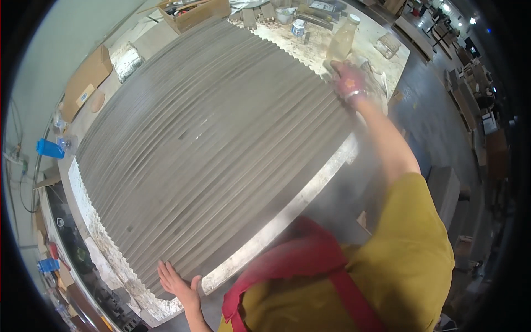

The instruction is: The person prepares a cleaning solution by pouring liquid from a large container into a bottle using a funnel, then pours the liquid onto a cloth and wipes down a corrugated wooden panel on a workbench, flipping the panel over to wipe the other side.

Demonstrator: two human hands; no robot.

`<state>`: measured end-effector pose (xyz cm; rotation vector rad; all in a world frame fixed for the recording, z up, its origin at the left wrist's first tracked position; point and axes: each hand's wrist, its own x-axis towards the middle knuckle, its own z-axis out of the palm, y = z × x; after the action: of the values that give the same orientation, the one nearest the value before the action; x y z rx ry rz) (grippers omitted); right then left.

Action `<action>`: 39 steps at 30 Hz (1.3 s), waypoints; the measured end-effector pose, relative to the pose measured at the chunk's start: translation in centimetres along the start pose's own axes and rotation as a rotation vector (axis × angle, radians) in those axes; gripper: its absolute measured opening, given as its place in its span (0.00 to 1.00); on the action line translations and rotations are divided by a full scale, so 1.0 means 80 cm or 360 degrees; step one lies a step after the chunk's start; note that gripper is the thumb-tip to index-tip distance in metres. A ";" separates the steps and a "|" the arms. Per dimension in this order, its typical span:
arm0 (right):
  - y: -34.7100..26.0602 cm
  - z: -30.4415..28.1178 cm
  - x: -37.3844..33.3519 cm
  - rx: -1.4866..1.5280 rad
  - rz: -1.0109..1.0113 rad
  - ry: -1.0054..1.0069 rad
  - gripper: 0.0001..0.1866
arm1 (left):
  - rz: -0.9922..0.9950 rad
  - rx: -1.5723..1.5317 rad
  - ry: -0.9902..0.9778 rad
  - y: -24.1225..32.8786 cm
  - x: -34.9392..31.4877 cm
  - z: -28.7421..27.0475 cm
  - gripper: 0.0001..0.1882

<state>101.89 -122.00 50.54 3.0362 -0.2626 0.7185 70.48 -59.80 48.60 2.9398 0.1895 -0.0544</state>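
A large grey-brown ridged panel (221, 138) with zigzag ends lies across the worktable. My left hand (178, 283) is bare and rests flat on its near-left corner, fingers stretched out, thumb apart. At the panel's far right corner, my right hand (349, 83), in a reddish glove with a star-like mark, has its fingers curled down. What they close on, if anything, is hidden. Just beyond that hand stands a jar of cloudy yellowish liquid (343, 39), and crumpled pale material (376, 74) lies beside it.
The table's pale edge (287, 213) runs along my front. Farther back are a small white-and-blue jar (298, 27), a wooden box of tools (199, 14) and a bundled block (388, 45). On the left are a cardboard box (87, 83) and a blue cup (50, 148).
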 end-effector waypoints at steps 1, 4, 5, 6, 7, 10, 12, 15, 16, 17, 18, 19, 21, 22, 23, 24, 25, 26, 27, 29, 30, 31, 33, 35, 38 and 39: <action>-0.025 -0.005 -0.004 0.0129 -0.0161 0.0024 0.15 | -0.0007 0.0026 0.0007 -0.001 -0.004 0.001 0.53; -0.080 -0.033 -0.033 0.0347 -0.0683 -0.0273 0.17 | -0.0015 0.0063 0.0019 0.001 -0.006 0.002 0.53; -0.060 0.002 -0.029 0.0185 -0.0601 -0.0195 0.18 | -0.0004 0.0071 0.0027 0.001 -0.007 0.003 0.53; -0.026 0.032 -0.024 0.0005 -0.0497 -0.0118 0.20 | 0.0033 0.0071 0.0031 0.002 -0.004 0.002 0.53; -0.014 0.019 -0.006 -0.0067 -0.0258 -0.0294 0.20 | 0.0022 0.0081 0.0030 0.003 -0.006 0.002 0.53; -0.009 -0.002 0.016 0.0189 -0.0043 -0.0203 0.20 | 0.0014 0.0099 0.0033 0.003 -0.005 0.000 0.53; -0.060 0.001 -0.003 0.0232 -0.0481 -0.0031 0.20 | 0.0017 0.0100 0.0009 -0.004 -0.011 0.000 0.52; -0.049 0.038 -0.023 0.0281 -0.0771 0.0291 0.20 | 0.0056 0.0040 0.0056 -0.001 -0.006 -0.001 0.52; -0.017 0.045 -0.020 0.0360 -0.0459 -0.0040 0.19 | 0.0039 0.0042 0.0025 0.003 0.001 -0.003 0.51; -0.005 0.031 -0.012 0.0228 -0.0366 -0.0018 0.18 | 0.0099 0.0031 0.0076 0.000 0.002 -0.001 0.51; -0.053 -0.026 -0.010 0.0654 0.0437 -0.0617 0.17 | 0.0030 0.0044 0.0055 0.002 0.004 0.002 0.52; -0.079 -0.016 -0.021 0.0497 -0.0106 -0.0221 0.17 | 0.0028 0.0067 0.0072 -0.002 0.000 0.000 0.52; -0.175 -0.041 -0.064 0.0491 -0.0853 0.0052 0.18 | 0.0009 0.0082 0.0081 -0.006 -0.005 0.005 0.52; -0.257 -0.071 -0.100 0.0687 -0.1073 -0.0139 0.18 | -0.0032 0.0095 0.0068 -0.009 -0.011 0.006 0.53; -0.314 -0.066 -0.150 0.0898 -0.1413 0.0051 0.19 | -0.0034 0.0049 0.0073 -0.008 -0.012 0.004 0.52; -0.372 -0.048 -0.215 0.1256 -0.1400 0.0194 0.18 | -0.0015 0.0033 0.0070 -0.006 -0.007 0.002 0.52; -0.428 -0.028 -0.279 0.1587 -0.1417 0.0358 0.16 | 0.0008 0.0003 0.0055 -0.002 -0.002 0.001 0.52; -0.452 -0.063 -0.290 0.1437 -0.1481 0.0163 0.17 | -0.0018 -0.0017 0.0040 -0.004 -0.006 0.001 0.51; -0.472 -0.097 -0.301 0.1271 -0.1536 -0.0023 0.17 | 0.0012 -0.0028 0.0055 -0.005 -0.006 0.001 0.51; -0.477 -0.091 -0.283 0.0752 -0.1870 -0.0797 0.18 | 0.0005 0.0041 0.0030 -0.012 -0.007 -0.011 0.51; -0.430 -0.042 -0.280 0.1032 -0.1537 -0.0046 0.22 | -0.0011 0.0094 0.0012 -0.019 -0.012 -0.014 0.51; -0.388 -0.038 -0.243 0.0676 -0.1574 0.0074 0.26 | -0.0033 0.0146 0.0069 -0.034 -0.020 -0.017 0.51; -0.316 -0.066 -0.164 0.0819 -0.0928 -0.0599 0.24 | -0.0108 0.0110 0.0107 -0.053 -0.023 -0.021 0.53; -0.280 -0.077 -0.142 0.0662 -0.0643 -0.0595 0.22 | -0.0076 0.0068 0.0130 -0.057 -0.021 -0.021 0.53; -0.357 -0.115 -0.206 0.0386 -0.1318 -0.0361 0.23 | -0.0026 0.0089 0.0162 -0.060 -0.018 -0.014 0.55; -0.393 -0.128 -0.230 0.0535 -0.1435 -0.0644 0.21 | 0.0041 0.0029 0.0191 -0.072 -0.019 -0.006 0.55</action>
<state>86.32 -87.56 52.42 3.0298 1.2509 0.0746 68.24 -54.28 48.05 2.9645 0.1693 0.1248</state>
